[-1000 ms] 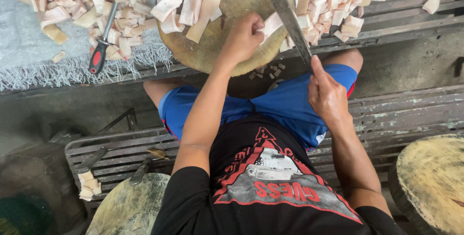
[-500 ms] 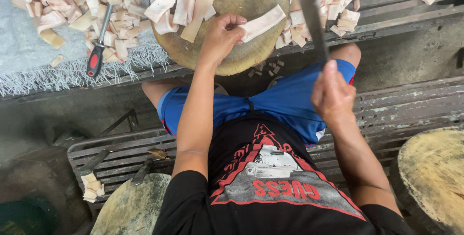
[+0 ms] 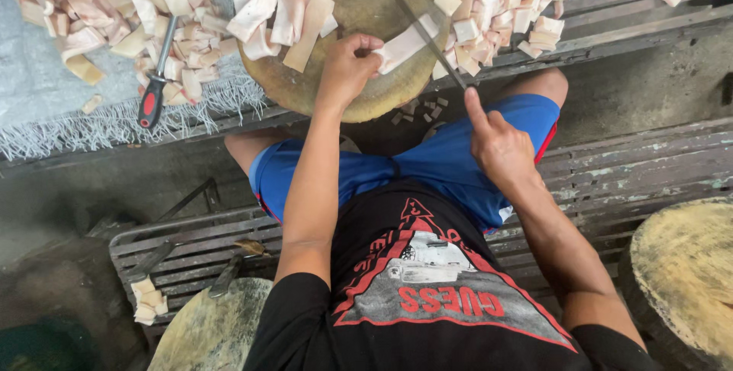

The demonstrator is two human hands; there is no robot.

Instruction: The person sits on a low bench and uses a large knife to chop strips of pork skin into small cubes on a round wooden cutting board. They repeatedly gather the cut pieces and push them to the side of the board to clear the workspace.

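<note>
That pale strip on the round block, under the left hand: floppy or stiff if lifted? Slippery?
Probably floppy: the strip is thin and flat, and similar strips on the block curve and drape over each other. Possibly slippery, since the pieces look pale and fatty. Likely light for its size. The left hand pins one end while the knife in the right hand crosses it.
</note>
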